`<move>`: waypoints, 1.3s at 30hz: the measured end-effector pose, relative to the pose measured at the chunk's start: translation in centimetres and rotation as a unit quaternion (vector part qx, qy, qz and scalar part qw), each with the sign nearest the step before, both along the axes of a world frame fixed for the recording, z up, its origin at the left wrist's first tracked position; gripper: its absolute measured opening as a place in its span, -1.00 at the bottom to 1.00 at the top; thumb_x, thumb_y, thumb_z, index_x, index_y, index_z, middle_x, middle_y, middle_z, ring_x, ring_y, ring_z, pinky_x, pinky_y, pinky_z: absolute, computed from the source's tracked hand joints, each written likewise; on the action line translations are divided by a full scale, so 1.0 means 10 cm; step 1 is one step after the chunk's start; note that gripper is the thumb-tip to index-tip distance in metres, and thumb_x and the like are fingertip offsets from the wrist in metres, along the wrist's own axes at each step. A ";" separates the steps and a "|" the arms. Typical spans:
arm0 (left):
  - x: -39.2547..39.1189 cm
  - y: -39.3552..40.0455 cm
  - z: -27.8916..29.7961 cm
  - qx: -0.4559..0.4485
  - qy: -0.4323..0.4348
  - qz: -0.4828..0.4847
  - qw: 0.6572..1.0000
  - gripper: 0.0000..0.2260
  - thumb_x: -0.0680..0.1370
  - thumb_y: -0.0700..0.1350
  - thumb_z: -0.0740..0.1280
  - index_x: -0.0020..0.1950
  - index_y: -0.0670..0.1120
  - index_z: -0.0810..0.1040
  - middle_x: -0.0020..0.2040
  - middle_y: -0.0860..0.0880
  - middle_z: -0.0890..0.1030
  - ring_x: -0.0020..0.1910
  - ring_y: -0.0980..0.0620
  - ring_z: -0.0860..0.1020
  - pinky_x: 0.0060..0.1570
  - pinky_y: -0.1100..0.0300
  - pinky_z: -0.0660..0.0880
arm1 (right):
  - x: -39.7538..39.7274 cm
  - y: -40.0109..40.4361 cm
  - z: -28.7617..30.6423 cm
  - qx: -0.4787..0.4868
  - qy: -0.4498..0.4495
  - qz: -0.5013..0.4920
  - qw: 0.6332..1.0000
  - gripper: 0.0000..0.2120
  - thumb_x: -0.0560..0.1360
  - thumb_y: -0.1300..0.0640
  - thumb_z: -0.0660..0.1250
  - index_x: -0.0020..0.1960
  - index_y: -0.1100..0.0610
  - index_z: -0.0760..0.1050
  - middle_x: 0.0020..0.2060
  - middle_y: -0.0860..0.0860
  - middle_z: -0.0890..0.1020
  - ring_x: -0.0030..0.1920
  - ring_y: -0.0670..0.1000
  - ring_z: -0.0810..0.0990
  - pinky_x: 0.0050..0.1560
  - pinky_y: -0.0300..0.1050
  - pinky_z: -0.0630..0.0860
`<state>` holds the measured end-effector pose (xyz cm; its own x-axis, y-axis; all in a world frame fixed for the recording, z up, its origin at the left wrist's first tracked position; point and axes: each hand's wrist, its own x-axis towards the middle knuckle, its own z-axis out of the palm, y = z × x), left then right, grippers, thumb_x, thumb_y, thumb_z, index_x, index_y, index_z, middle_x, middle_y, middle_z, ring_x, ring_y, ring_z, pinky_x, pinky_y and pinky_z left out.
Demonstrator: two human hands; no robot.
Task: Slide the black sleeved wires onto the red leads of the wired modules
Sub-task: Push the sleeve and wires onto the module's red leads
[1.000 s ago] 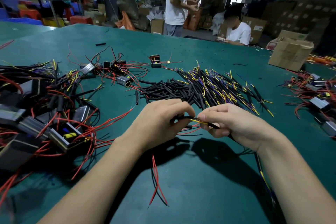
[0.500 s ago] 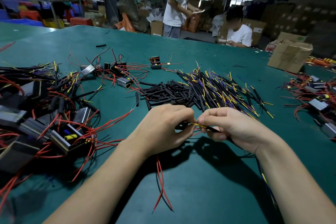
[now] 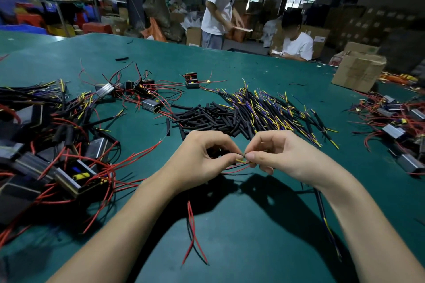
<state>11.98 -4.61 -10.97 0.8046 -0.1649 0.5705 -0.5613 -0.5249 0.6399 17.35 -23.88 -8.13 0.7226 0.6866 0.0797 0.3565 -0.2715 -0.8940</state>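
Head view: my two hands meet over the green table (image 3: 264, 225), just in front of the pile of sleeved wires (image 3: 264, 110), pinching ends together at one small point.

I judge the main risk to be a missed entry. The joint (image 3: 243, 158) where the fingertips meet is tiny and mostly hidden, so a frayed red lead could buckle against the sleeve mouth instead of going in. A second risk is drag: the red leads (image 3: 193, 234) hang from my left hand toward me and could snag and pull the work loose. The sleeved wire (image 3: 322, 211) trails under my right forearm and could catch there too.

My left hand (image 3: 202, 158) is curled, thumb and forefinger pinching what looks like a yellow and red wire end; I cannot tell exactly which strand it grips. My right hand (image 3: 282, 156) mirrors it, fingers (image 3: 250, 156) pinched tight on the sleeved wire's end, knuckles up, wrist raised off the table. Both forearms angle in from the near edge.

Finished modules (image 3: 76, 174) lie tangled left of the hands; more wait far right of the pile.
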 end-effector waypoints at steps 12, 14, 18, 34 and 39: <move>0.00 0.25 0.15 -0.014 0.208 0.009 0.978 -0.87 0.44 -0.25 0.44 -0.29 -0.09 0.61 -0.36 -0.03 0.62 -0.34 0.11 0.48 -0.25 0.19 0.42 | -0.27 0.39 -0.02 -0.210 -0.429 -0.035 0.878 -0.94 0.48 0.19 0.28 -0.09 0.05 0.51 -0.21 -0.03 0.55 -0.20 0.12 0.51 -0.21 -0.02 0.40; 0.00 0.28 0.16 -0.040 0.222 0.022 0.974 -0.84 0.43 -0.27 0.43 -0.33 -0.09 0.59 -0.39 0.00 0.58 -0.36 0.16 0.46 -0.24 0.26 0.40 | -0.31 0.46 -0.03 -0.242 -0.512 -0.026 0.824 -0.93 0.43 0.24 0.34 -0.10 0.11 0.54 -0.23 0.05 0.57 -0.30 0.17 0.51 -0.24 -0.06 0.39; 0.02 0.27 0.12 -0.089 0.208 0.033 0.973 -0.82 0.45 -0.28 0.43 -0.32 -0.09 0.58 -0.43 0.08 0.56 -0.41 0.21 0.45 -0.31 0.36 0.39 | -0.32 0.48 -0.04 -0.197 -0.497 -0.074 0.842 -0.97 0.49 0.23 0.32 -0.11 0.12 0.52 -0.21 0.01 0.57 -0.27 0.14 0.51 -0.17 -0.07 0.33; 0.05 0.22 0.01 0.102 -0.033 0.071 0.992 -0.95 0.49 -0.13 0.39 -0.16 -0.05 0.55 -0.35 0.10 0.50 -0.35 0.12 0.43 -0.33 0.18 0.38 | -0.16 0.42 -0.15 -0.014 -0.188 -0.187 0.964 -0.90 0.44 0.15 0.46 -0.23 0.02 0.60 -0.34 -0.14 0.62 -0.35 -0.21 0.49 -0.19 -0.23 0.44; 0.04 0.21 -0.01 0.145 0.014 0.083 0.986 -0.92 0.51 -0.04 0.37 -0.17 0.01 0.55 -0.31 0.13 0.51 -0.28 0.14 0.45 -0.25 0.15 0.43 | -0.21 0.43 -0.17 -0.193 -0.370 -0.170 0.893 -0.94 0.53 0.06 0.32 -0.12 -0.02 0.51 -0.19 -0.16 0.55 -0.17 -0.06 0.49 0.06 -0.06 0.23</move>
<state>12.41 -2.55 -11.07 0.8485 -0.1830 0.4965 -0.4375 -0.7705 0.4636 15.21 -19.60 -9.86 0.7415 0.5178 0.4267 0.6496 -0.7133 -0.2632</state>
